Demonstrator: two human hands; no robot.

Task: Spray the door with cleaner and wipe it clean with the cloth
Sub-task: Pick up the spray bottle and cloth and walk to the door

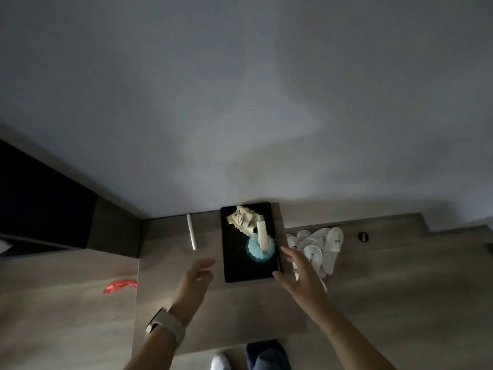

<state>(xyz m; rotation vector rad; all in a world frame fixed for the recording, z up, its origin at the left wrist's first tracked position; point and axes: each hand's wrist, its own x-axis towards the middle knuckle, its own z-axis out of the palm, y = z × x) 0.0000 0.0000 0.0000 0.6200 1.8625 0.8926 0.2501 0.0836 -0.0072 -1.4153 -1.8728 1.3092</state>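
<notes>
The spray bottle [262, 235] lies on its side on a black tray [234, 268], its long axis running almost straight away from the person, with the pale green nozzle end at the far side and the base nearer. Its near end rests across a light blue cloth [256, 252], which sits bunched in the middle of the tray. A crumpled beige cloth [241, 219] fills the far part of the tray, touching the bottle's far end. The near part of the tray is bare.

The tray sits on a low wooden surface [165, 287] that meets a pale wall [240, 89].

The left hand [196, 276] hovers just left of the tray with fingers straight and loosely together, holding nothing; a light watch [165, 328] is on that wrist. The right hand [296, 271] is spread wide at the tray's right edge, fingers apart; whether a fingertip touches the rim I cannot tell, and it grips nothing.

A white stick-shaped object [191, 231] lies left of the tray, also pointing away from the person. White slippers [318, 248] are heaped to the right. A red scrap [120, 286] lies further left on the floor.
</notes>
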